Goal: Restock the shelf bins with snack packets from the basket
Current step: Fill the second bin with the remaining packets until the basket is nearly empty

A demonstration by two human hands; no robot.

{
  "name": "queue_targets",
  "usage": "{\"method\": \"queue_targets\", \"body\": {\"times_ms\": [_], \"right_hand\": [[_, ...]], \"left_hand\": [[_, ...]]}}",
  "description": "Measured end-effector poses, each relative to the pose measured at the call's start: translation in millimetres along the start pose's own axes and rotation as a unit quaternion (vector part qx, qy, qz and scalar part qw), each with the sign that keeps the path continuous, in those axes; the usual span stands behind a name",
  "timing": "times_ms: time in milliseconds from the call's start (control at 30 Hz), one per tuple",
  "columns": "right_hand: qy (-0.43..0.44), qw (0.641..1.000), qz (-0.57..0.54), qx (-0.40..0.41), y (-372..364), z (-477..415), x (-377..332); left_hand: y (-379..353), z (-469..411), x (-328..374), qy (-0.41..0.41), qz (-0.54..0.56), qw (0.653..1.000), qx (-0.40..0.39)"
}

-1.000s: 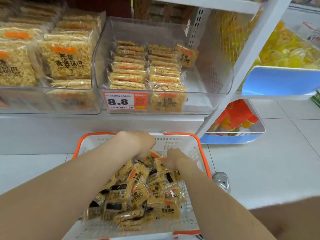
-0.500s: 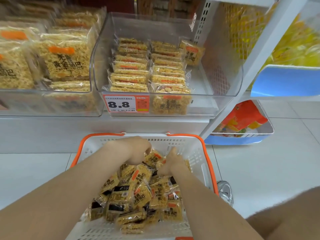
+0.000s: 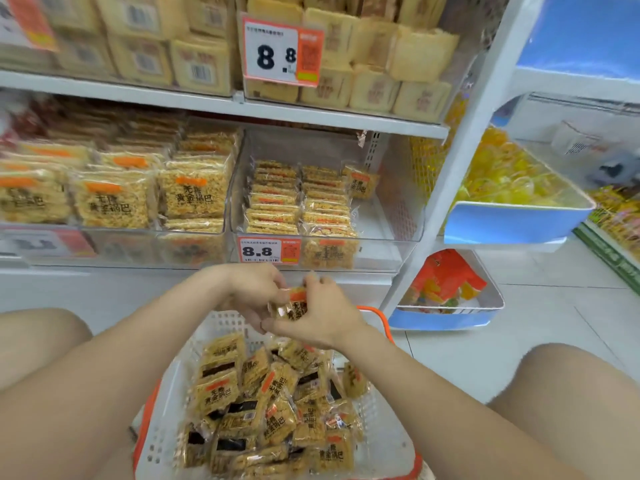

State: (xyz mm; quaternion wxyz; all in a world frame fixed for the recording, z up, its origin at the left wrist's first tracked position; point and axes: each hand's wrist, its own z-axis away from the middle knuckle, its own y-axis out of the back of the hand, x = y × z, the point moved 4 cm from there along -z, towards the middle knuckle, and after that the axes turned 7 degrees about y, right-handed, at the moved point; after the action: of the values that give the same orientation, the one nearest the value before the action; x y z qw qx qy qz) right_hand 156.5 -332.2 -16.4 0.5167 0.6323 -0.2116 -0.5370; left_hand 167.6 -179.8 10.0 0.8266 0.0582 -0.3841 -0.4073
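Gripping a small stack of packets above the basket, low in front of the bin marked by the 8.8 tag. Held from the left by the left hand and from the right by the right hand, with fingers of both curled round its edges. Hard to say how many packets in the stack.

Judging by this, mid-step: gathered, not yet shelved. Best done so — square the stack first, edges flush and orange labels all one way, to match the two neat rows standing in the bin. Keep the squeeze light; probably brittle inside, and slippery in that clear wrap. Lift well over the bin's front rather than nudging it. Then set down on edge in the bare strip at the right, beside the rows and near the lone packet leaning at the back. Release one hand only after steadying against the neighbours — to stop any fanning out. Plenty more loose in the basket, so likely many such trips ahead.
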Motion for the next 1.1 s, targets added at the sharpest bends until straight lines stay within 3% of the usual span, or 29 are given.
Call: {"method": "queue_targets", "body": {"times_ms": [200, 333, 467, 533, 633, 700, 833, 933, 1100], "right_hand": [[0.150, 0.989, -0.004, -0.021, 46, 20, -15], [0.174, 0.971, 0.126, 0.108, 81, 25, -24], [0.197, 0.934, 0.172, 0.244, 108, 30, -37], [0.209, 0.924, 0.184, 0.261, 117, 27, -35], [0.208, 0.959, 0.069, 0.178, 142, 11, -26], [0.220, 0.960, 0.045, 0.164, 160, -2, -21], [0.192, 0.961, 0.088, 0.178, 187, -27, -7], [0.149, 0.962, 0.118, 0.197, 203, -50, 8], [0.053, 0.919, 0.333, 0.204, 213, -89, 34]], "left_hand": [[15, 46, 3, -0.078, 0.139, 0.986, 0.046], [17, 68, 7, -0.125, 0.243, 0.957, 0.095], [19, 76, 28, -0.178, 0.313, 0.923, 0.137], [22, 79, 40, -0.193, 0.284, 0.923, 0.176], [31, 78, 59, -0.217, 0.243, 0.920, 0.216], [36, 74, 73, -0.241, 0.238, 0.914, 0.225], [54, 63, 104, -0.276, 0.182, 0.901, 0.280], [66, 44, 119, -0.274, 0.037, 0.898, 0.342], [63, 8, 131, -0.215, -0.146, 0.903, 0.343]]}}
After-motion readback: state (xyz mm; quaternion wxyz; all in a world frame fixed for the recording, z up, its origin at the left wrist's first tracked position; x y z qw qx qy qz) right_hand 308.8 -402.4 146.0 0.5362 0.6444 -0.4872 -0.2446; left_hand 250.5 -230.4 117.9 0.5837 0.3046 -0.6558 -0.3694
